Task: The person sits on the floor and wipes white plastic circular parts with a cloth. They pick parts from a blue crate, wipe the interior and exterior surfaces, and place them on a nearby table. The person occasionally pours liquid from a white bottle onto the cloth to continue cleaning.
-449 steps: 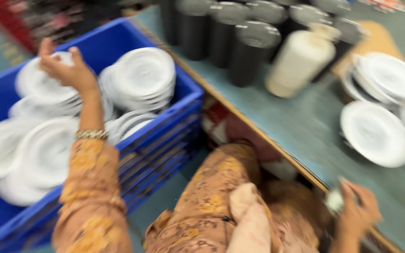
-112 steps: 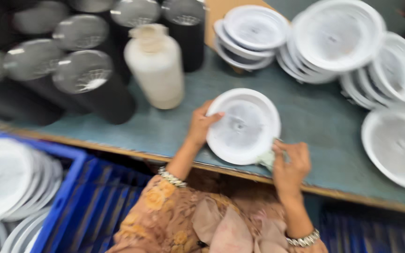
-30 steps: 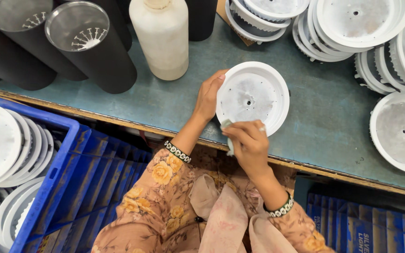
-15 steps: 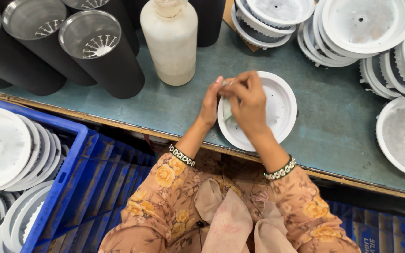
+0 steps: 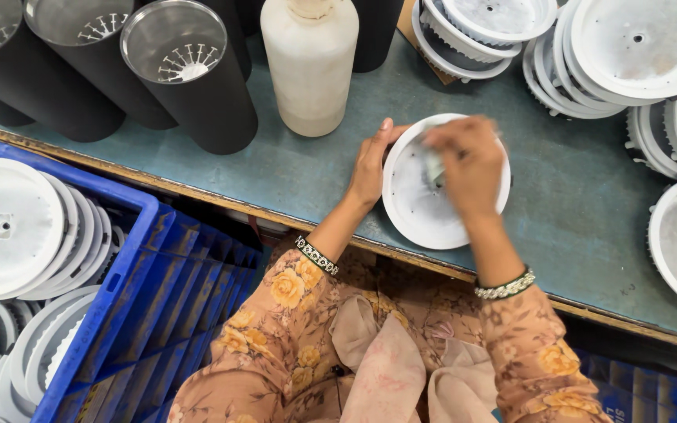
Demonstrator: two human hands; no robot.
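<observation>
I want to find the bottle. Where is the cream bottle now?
In the head view, the bottle stands upright at the top centre of the table, between a black tube on its left and the white disc under the hands.

Single head-worn view, steeply down, close over the workbench (image 5: 291,172).
</observation>
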